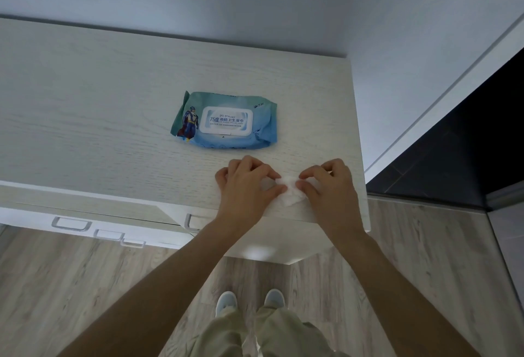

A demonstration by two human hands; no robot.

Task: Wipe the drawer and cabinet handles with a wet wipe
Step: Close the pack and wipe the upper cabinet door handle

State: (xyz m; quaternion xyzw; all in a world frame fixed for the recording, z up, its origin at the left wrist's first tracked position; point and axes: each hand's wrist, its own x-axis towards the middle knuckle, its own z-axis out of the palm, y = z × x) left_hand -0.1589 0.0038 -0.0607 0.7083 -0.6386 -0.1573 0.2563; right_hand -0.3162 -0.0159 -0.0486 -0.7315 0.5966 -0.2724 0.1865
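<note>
Evidently preparing, both the left hand (249, 186) and right hand (330, 186) pinch the wet wipe (290, 193) just in front of the pack (225, 121); next, reaching the handles (71, 224) below.

Left hand (249, 183), right hand (330, 183) — both pinching white wipe (289, 193)

The pale wood-grain cabinet top (85, 107) lies bare across its left half and along the far edge by the grey wall (255, 2), leaving wide room for a hand there. The only thing standing on it is the teal soft pack of wet wipes with a white flip lid (225, 124), right of centre. Both hands work just near of it. Below the near edge, silver loop handles (71, 224) jut out over the open wood-plank floor (71, 285).
</note>
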